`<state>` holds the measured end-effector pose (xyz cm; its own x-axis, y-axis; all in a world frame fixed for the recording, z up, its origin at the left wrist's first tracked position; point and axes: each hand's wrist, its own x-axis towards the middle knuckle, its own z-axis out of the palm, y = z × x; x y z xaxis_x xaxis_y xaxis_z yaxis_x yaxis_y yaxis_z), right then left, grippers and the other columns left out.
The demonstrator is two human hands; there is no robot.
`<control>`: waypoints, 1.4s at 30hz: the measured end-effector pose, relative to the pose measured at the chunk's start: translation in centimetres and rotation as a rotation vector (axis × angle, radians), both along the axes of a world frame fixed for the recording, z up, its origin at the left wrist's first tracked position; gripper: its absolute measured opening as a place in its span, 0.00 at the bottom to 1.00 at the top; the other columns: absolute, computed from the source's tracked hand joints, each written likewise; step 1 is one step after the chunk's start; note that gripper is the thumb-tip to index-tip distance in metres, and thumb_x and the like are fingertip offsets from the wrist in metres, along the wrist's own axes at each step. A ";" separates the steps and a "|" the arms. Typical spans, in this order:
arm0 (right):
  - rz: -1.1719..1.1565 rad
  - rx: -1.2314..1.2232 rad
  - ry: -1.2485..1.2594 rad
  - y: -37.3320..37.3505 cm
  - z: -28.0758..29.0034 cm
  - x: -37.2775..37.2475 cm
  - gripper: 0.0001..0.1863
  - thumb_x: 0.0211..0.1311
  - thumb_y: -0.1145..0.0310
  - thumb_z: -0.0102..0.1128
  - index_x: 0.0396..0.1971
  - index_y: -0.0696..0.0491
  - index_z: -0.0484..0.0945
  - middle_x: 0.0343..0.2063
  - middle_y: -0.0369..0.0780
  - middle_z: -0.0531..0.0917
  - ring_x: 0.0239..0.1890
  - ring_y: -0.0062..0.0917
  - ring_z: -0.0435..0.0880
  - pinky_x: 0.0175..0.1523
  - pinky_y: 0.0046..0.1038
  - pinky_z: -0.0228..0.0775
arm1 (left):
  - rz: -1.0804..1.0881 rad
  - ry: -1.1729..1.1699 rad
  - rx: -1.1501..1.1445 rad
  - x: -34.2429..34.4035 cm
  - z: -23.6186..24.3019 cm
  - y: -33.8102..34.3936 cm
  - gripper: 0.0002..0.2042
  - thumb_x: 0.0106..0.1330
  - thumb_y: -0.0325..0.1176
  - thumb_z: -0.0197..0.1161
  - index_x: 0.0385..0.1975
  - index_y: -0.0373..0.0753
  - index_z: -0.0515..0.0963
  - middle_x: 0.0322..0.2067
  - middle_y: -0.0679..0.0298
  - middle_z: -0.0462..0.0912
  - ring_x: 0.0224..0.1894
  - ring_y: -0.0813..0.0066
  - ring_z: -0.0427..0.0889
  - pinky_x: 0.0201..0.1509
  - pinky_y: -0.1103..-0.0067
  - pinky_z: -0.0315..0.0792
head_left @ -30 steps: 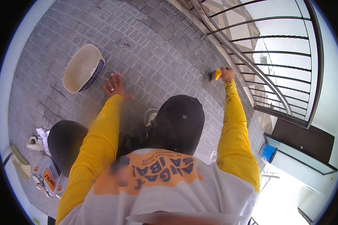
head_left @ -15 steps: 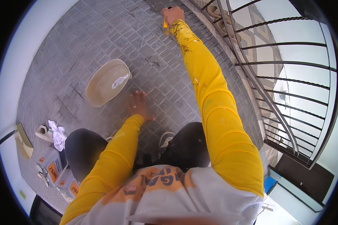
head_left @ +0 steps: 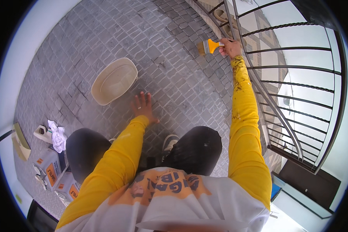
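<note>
My right hand (head_left: 231, 47) is closed around the handle of a wide paintbrush (head_left: 210, 46) with a yellow handle, a metal band and brown bristles. It holds the brush out beside the dark metal railing, bristles toward the left. My left hand (head_left: 144, 105) lies with its fingers spread, palm down on the grey block paving (head_left: 170, 92). Just beyond that hand, to its upper left, stands an oval cream basin (head_left: 133, 79) that holds some liquid. The paving on the right, near the brush, looks darker than the rest.
A curved metal railing (head_left: 294, 66) runs along the right, with sandals (head_left: 221, 15) behind it. At the lower left are metal cans (head_left: 46, 164), a white jug (head_left: 42, 133), a crumpled white cloth (head_left: 58, 136) and a cream board (head_left: 21, 142). A pale wall (head_left: 17, 77) bounds the left.
My right hand has swung right and nearer with the brush, from the far paving to beside the railing. The brush shows fully now. My left hand stays spread on the paving.
</note>
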<state>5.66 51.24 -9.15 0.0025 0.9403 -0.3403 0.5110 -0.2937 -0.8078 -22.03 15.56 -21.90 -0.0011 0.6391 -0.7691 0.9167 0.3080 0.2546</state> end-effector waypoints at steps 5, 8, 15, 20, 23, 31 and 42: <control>0.126 -0.008 -0.204 2.4 -0.4 -3.8 0.18 0.55 0.59 0.64 0.36 0.59 0.84 0.19 0.40 0.82 0.19 0.19 0.81 0.26 0.21 0.76 | -0.021 0.026 0.011 0.0 -0.1 0.1 0.72 0.42 0.61 0.76 0.73 0.50 0.18 0.72 0.53 0.10 0.73 0.45 0.09 0.71 0.44 0.17; 0.326 0.229 -0.700 4.4 -0.6 -7.1 0.23 0.54 0.50 0.61 0.34 0.57 0.86 0.27 0.49 0.85 0.32 0.36 0.87 0.39 0.34 0.79 | -0.007 0.014 0.024 0.0 -0.5 0.0 0.72 0.42 0.62 0.76 0.72 0.50 0.18 0.72 0.53 0.10 0.73 0.45 0.08 0.71 0.44 0.17; 0.325 0.409 -0.442 2.6 -4.3 -19.4 0.23 0.54 0.51 0.61 0.41 0.55 0.86 0.39 0.54 0.85 0.47 0.50 0.83 0.56 0.41 0.74 | -0.001 0.025 0.020 0.1 -0.8 0.1 0.74 0.41 0.62 0.77 0.72 0.50 0.17 0.72 0.52 0.09 0.72 0.44 0.08 0.70 0.43 0.17; 0.112 0.205 -0.039 0.6 -4.3 -14.8 0.21 0.56 0.56 0.62 0.40 0.58 0.85 0.26 0.45 0.86 0.28 0.31 0.86 0.36 0.29 0.79 | 0.001 0.037 -0.008 0.5 -0.8 0.1 0.75 0.40 0.64 0.77 0.72 0.50 0.16 0.72 0.51 0.09 0.73 0.44 0.09 0.71 0.43 0.18; 0.057 -0.012 0.081 -3.1 -4.5 -4.4 0.19 0.58 0.62 0.63 0.43 0.60 0.83 0.20 0.37 0.82 0.19 0.17 0.81 0.25 0.21 0.76 | -0.025 0.058 0.016 0.6 -1.1 -0.2 0.75 0.40 0.65 0.76 0.72 0.51 0.16 0.72 0.51 0.09 0.73 0.44 0.08 0.71 0.43 0.18; -0.379 -0.274 -0.083 -26.1 -0.4 23.9 0.18 0.59 0.59 0.65 0.43 0.57 0.83 0.24 0.36 0.83 0.20 0.20 0.81 0.25 0.22 0.76 | -0.051 0.055 0.075 0.1 -1.8 -0.8 0.75 0.40 0.65 0.76 0.72 0.51 0.16 0.72 0.50 0.09 0.72 0.42 0.08 0.71 0.43 0.19; 0.253 0.092 -0.906 -14.7 -4.8 10.0 0.25 0.53 0.49 0.58 0.36 0.58 0.85 0.40 0.55 0.84 0.47 0.48 0.83 0.53 0.44 0.75 | -0.032 0.048 0.077 0.2 -1.9 -0.9 0.74 0.40 0.64 0.76 0.73 0.50 0.18 0.73 0.50 0.12 0.73 0.43 0.11 0.71 0.43 0.19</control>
